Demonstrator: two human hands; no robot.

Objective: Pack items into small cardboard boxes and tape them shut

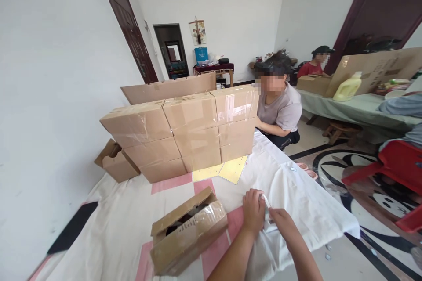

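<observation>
At the near edge of the cloth-covered surface [125, 224], left hand [253, 210] and right hand [282, 225] meet, fingers pinched shut on a small clear plastic piece [267, 205]. An open cardboard box [187, 232] lies just left; stacked taped cartons [184, 134] stand beyond.

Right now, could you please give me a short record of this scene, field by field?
left hand: pinching a small pale item, too small to identify
right hand: pinching the same item from the other side
nearest box: open cardboard box, lying tilted left of the hands
surface: white cloth over the table
stack: sealed cartons at the far end
others: seated person beyond the stack
</observation>
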